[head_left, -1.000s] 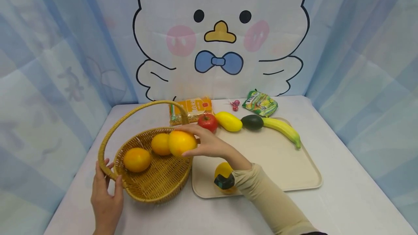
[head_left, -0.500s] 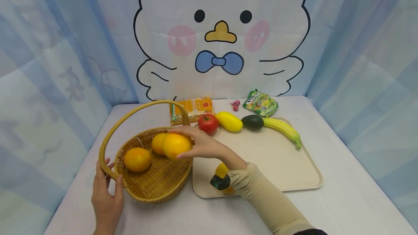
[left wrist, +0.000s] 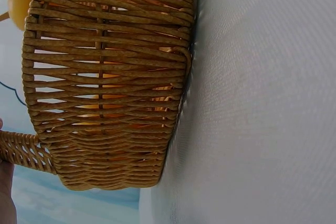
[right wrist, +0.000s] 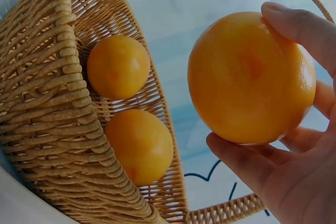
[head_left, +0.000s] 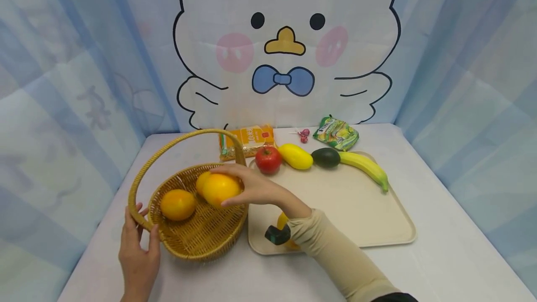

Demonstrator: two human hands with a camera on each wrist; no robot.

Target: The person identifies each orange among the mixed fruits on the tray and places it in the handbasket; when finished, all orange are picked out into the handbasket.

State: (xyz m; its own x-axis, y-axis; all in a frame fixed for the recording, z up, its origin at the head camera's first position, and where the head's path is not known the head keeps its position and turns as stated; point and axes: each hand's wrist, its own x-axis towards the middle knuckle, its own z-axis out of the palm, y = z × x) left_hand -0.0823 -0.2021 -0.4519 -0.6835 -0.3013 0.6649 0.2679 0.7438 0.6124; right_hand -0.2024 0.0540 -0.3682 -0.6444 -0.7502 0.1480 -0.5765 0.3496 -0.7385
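Observation:
My right hand (head_left: 256, 188) grips an orange (head_left: 220, 191) over the right part of a wicker basket (head_left: 201, 256); thumb and fingers spread round the fruit in the right wrist view. Two more oranges lie inside the basket: one at the left (head_left: 178, 205), and another (head_left: 202, 182) partly hidden behind the held one. With thumb and fingers, my left hand (head_left: 140, 255) holds the foot of the tall basket handle (head_left: 209, 131) on the left side. The left wrist view shows the woven wall (left wrist: 105, 77) close up, standing on the white cloth.
Right of the basket lies a beige tray (head_left: 356, 218). Along its back edge sit a red apple (head_left: 268, 160), a yellow mango (head_left: 296, 156), an avocado (head_left: 326, 158) and a banana (head_left: 366, 169). Behind are an orange packet (head_left: 253, 139), lollipops (head_left: 304, 135) and a green bag (head_left: 336, 133).
My right hand has moved left and slightly down with the orange, from the basket's right rim further over its inside. The left hand keeps its hold on the handle.

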